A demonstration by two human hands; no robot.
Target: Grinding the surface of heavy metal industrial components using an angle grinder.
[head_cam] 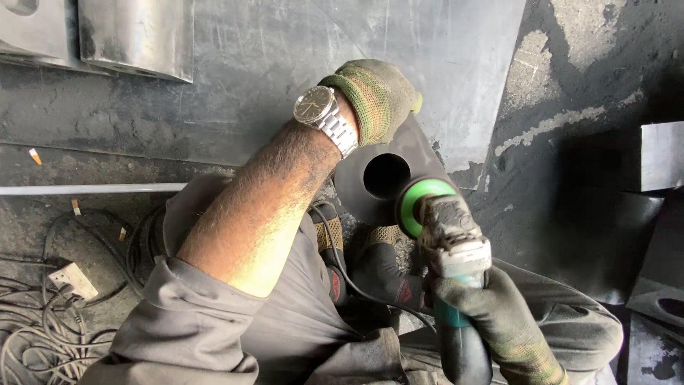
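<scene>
My left hand (374, 96), in a green camouflage work glove with a silver wristwatch (324, 114) above it, rests on the upper edge of a dark metal plate (420, 153) that has a round hole (387, 176) in it. My right hand (499, 317), also gloved, grips the teal body of an angle grinder (449, 242). The grinder's green-rimmed disc (417, 203) sits against the plate just right of the hole. My shoes (388, 267) stand beside the plate's lower edge.
A large steel sheet (299, 64) lies on the sooty floor behind the plate. More metal pieces (135, 36) lie top left and at the right edge (659, 157). Tangled cables and a white socket block (71, 279) lie at lower left, with a thin white bar (92, 189) above them.
</scene>
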